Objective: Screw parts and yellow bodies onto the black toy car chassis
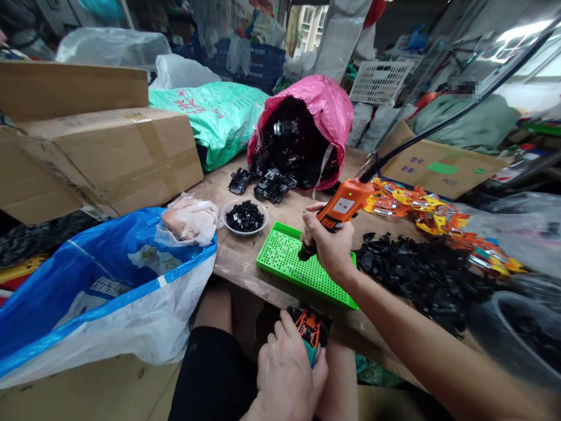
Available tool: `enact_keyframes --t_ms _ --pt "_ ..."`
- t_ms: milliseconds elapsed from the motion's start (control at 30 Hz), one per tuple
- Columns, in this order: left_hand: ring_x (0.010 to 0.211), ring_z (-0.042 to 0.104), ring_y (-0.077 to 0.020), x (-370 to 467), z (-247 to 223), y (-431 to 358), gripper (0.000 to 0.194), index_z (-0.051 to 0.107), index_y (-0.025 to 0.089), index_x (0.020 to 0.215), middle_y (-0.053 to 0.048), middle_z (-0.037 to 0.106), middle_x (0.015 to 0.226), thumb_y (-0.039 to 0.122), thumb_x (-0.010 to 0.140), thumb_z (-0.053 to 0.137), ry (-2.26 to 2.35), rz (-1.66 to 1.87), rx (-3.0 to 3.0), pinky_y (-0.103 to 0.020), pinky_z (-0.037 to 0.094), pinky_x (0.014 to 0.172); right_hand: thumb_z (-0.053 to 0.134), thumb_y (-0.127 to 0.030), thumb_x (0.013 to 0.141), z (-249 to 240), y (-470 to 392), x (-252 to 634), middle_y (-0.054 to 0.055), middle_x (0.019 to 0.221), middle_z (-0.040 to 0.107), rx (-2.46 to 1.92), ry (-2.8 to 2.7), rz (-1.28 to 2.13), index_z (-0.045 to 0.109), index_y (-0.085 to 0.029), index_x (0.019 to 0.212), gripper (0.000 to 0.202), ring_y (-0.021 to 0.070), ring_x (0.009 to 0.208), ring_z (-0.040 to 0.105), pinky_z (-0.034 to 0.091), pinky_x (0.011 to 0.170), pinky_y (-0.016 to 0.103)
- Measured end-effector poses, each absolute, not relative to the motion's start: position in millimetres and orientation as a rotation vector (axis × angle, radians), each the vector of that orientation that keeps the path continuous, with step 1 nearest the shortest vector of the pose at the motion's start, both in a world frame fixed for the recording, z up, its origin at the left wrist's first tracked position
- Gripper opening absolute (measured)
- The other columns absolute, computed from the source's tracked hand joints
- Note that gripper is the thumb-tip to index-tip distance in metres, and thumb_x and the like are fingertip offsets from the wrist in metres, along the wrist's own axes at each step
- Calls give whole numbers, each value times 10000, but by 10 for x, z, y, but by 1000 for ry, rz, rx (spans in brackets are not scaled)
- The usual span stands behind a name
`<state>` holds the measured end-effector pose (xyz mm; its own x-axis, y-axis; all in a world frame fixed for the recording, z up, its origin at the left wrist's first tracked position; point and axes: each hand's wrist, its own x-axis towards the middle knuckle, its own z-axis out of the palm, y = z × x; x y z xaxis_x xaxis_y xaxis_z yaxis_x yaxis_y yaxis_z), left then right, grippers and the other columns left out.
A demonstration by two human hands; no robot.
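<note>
My right hand (332, 244) is wrapped round an orange electric screwdriver (346, 202) that hangs on a black cable. The screwdriver's dark nose points down over a green perforated tray (326, 282), where many tiny silvery screws (278, 250) lie in the left part. Whether the bit touches a screw I cannot tell. Below the table edge, by my knees, my left hand (287, 365) grips a toy car (310, 326) with black, orange and teal parts. My fingers cover part of it.
A bowl of small black parts (244, 217) stands left of the tray. Behind it, a pink sack (326, 99) spills black car pieces. Black parts (407, 269) and orange-yellow shells (438, 216) lie right. A blue-white bag (144, 310) and cardboard box (127, 152) stand left.
</note>
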<state>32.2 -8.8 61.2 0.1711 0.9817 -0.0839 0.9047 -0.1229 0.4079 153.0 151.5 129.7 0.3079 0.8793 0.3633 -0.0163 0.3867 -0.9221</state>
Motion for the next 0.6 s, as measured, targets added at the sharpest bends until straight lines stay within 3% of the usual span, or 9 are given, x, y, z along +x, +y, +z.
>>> enact_keyframes --t_ms 233,600 --pt "844 716 -302 326 607 -87 727 551 -25 1374 -155 695 996 396 796 684 1789 308 2101 -431 617 714 783 -394 819 1236 1531 1402 -122 515 432 -924 -1026 811 537 -240 897 301 68 372 425 395 385 222" --pt "842 715 -279 342 533 -109 736 564 20 1372 -147 700 994 415 770 711 1822 288 2121 -369 604 721 765 -386 840 1154 1559 1375 -122 513 442 -924 -1052 815 530 -243 897 281 70 374 432 391 377 216"
